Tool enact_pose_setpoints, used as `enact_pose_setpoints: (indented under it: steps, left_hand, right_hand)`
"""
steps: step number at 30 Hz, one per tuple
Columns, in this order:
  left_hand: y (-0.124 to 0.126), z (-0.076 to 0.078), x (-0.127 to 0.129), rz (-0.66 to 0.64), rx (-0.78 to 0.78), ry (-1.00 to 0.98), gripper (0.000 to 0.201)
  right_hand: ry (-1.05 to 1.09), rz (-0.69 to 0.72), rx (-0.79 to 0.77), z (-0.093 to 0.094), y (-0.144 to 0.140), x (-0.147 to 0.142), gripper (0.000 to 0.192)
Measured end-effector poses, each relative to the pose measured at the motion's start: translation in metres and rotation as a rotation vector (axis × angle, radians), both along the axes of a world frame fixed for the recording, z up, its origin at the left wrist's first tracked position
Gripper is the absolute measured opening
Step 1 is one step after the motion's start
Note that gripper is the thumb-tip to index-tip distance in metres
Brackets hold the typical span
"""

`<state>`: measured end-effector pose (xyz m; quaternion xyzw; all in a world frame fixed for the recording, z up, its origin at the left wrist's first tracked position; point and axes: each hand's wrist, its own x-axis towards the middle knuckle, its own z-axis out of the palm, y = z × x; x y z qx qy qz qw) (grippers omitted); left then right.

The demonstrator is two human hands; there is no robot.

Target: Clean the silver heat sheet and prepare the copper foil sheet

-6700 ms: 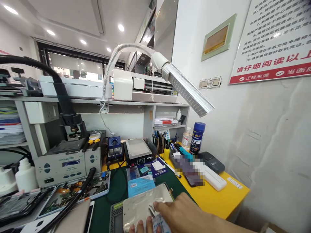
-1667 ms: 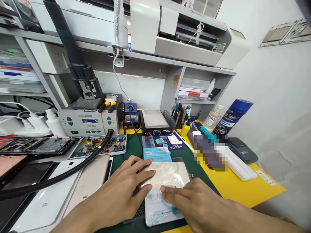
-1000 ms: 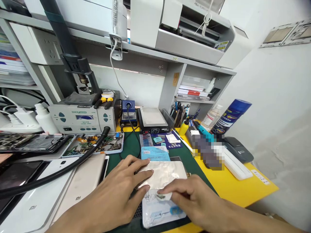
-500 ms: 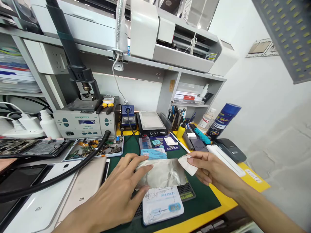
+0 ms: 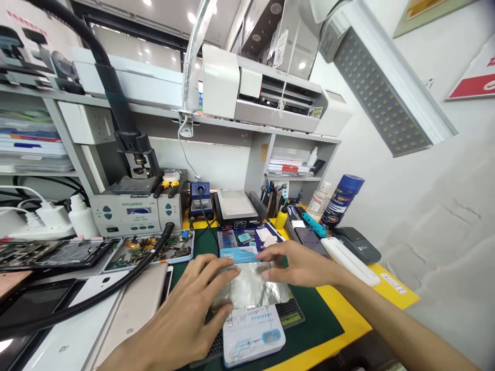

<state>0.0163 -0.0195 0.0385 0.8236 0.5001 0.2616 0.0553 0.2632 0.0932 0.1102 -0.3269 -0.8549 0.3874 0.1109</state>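
A crinkled silver foil sheet point(image 5: 253, 288) lies across the middle of the work area, overlapping the top of a white box with blue print point(image 5: 253, 337). My left hand point(image 5: 187, 304) grips the foil's left end, fingers over its top and thumb at its lower edge. Reaching in from the right, my right hand point(image 5: 297, 265) has its thumb and fingers apart at the foil's upper right part, with nothing seen between them. Just beyond the foil are a light blue packet point(image 5: 237, 254) and white paper pieces point(image 5: 266, 237) on a purple card.
Phone shells point(image 5: 131, 304) and a tray of small parts point(image 5: 150, 250) lie to the left, crossed by a black hose point(image 5: 127, 281). A soldering station point(image 5: 201, 198) and a heating plate point(image 5: 235, 206) stand behind. On the right are a spray can point(image 5: 342, 201) and a white bar-shaped item point(image 5: 353, 260).
The white paper piece has left my right hand, and more white paper shows on the purple card. My right hand has moved left over the foil. The camera view has tilted upward.
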Motion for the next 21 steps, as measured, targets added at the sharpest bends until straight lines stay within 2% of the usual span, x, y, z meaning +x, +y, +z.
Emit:
enact_pose_setpoints:
  steps: [3, 6, 8, 10, 12, 13, 17, 21]
  left_hand:
    - [-0.003, 0.000, -0.002, 0.012, -0.024, -0.022, 0.056]
    - [-0.005, 0.003, -0.008, 0.090, 0.016, -0.196, 0.059]
    - [-0.002, 0.009, -0.014, 0.191, 0.033, -0.450, 0.057]
    - [0.004, 0.019, -0.017, 0.267, -0.046, -0.824, 0.052]
    - [0.012, 0.032, -0.015, 0.263, -0.190, -1.174, 0.047]
    - [0.017, 0.039, -0.011, 0.240, -0.240, -1.264, 0.044]
    - [0.029, 0.061, 0.015, 0.186, -0.301, -1.349, 0.035]
    - [0.031, 0.057, 0.033, 0.199, -0.309, -1.400, 0.022]
  right_hand:
    - [-0.039, 0.120, -0.143, 0.006, 0.014, -0.013, 0.019]
    - [0.033, 0.115, -0.220, 0.015, 0.025, -0.014, 0.016]
    - [0.161, 0.050, -0.238, 0.021, 0.027, -0.013, 0.019]
    - [0.314, -0.036, -0.256, 0.023, 0.024, -0.015, 0.025]
    - [0.450, -0.111, -0.277, 0.019, 0.019, -0.023, 0.030]
    - [0.506, -0.140, -0.284, 0.016, 0.016, -0.028, 0.032]
    - [0.672, -0.207, -0.285, -0.003, 0.005, -0.049, 0.032]
    - [0.723, -0.242, -0.312, -0.019, -0.003, -0.053, 0.030]
